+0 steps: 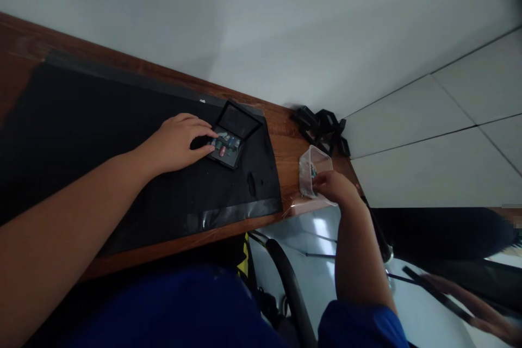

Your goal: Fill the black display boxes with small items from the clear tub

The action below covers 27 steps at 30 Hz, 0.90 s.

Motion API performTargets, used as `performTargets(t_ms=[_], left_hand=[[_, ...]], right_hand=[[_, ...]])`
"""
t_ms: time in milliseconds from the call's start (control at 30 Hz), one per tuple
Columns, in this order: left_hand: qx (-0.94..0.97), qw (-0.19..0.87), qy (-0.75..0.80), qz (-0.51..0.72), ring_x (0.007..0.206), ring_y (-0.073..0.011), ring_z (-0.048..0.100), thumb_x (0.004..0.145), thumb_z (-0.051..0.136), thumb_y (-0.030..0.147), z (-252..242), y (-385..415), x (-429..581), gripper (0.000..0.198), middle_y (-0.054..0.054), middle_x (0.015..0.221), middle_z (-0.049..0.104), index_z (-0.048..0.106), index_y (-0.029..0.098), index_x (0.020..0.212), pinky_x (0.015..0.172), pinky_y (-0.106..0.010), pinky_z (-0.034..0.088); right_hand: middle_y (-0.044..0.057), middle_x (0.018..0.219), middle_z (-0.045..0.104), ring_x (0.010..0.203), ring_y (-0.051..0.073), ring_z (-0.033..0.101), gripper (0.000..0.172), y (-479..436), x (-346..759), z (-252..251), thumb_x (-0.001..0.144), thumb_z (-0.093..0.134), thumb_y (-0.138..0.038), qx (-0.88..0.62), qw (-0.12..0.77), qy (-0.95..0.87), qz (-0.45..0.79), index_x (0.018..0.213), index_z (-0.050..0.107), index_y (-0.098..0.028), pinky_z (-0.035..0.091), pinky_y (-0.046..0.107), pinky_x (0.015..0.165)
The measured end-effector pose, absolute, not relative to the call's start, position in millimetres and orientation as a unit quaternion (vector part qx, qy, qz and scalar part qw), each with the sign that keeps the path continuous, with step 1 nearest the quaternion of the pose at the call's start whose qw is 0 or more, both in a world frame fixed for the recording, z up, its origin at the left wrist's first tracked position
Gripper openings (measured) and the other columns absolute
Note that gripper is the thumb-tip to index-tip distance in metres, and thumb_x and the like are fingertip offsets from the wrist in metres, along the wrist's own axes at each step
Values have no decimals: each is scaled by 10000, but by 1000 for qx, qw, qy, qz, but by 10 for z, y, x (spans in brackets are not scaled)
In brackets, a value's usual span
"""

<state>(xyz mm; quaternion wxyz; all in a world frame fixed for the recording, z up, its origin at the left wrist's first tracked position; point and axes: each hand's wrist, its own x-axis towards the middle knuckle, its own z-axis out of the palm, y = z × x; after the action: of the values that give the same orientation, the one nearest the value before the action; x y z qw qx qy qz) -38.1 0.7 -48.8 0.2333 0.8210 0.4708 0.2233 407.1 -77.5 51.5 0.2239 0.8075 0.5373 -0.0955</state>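
A small black hinged case (222, 159) lies with its lid up on the black mat. Several small coloured pieces, one of them reddish (222, 151), sit inside it. Thumb and forefinger of my left hand (179, 142) rest at the case's left edge, their tips slightly apart. Off to the right, my right hand (335, 187) reaches into a clear plastic container (304, 166). Its fingers are bent together among small greenish pieces (314, 171); what they hold, if anything, is hidden.
The black mat (101, 119) covers much of the wooden table (281, 141). Black angular objects (322, 125) stand behind the container, near the white wall. A chair's curved black arm (287, 277) is below the table edge. Another person's hand (477, 304) with a dark flat object appears lower right.
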Motion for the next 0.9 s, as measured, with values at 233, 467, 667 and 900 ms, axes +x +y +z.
performTargets(t_ms=[233,467,667,900], left_hand=[[820,238,476,209,1494,-382,540,975,521,655,-483,6,-393,593,-65,1527,728,816,341,1382,1257,-579,416],[819,253,489,161,1632,-419,386,998,475,699,-471,-21,-359,613,-31,1692,589,794,421,1441,1316,-647,315],[820,257,493,135,1679,-484,285,993,442,749,-441,-53,-334,744,-12,1783,487,707,367,1574,1339,-708,246],[827,250,485,137,1709,-453,265,1019,447,596,-390,-72,-307,698,-70,1822,433,640,338,1638,1344,-701,241]], right_hand=[[104,1043,876,966,259,811,159,-799,4130,464,901,752,-271,812,256,517,-87,929,907,-248,508,297,753],[97,997,870,944,273,813,146,-840,4089,491,874,744,-261,814,262,513,-73,868,890,-263,514,313,740],[125,1087,865,1058,319,812,195,-885,4114,507,944,712,-330,814,241,527,-30,1000,882,-251,544,365,829],[146,1242,842,1188,352,790,258,-973,4024,604,1033,629,-341,827,191,529,-16,1167,811,-217,558,427,976]])
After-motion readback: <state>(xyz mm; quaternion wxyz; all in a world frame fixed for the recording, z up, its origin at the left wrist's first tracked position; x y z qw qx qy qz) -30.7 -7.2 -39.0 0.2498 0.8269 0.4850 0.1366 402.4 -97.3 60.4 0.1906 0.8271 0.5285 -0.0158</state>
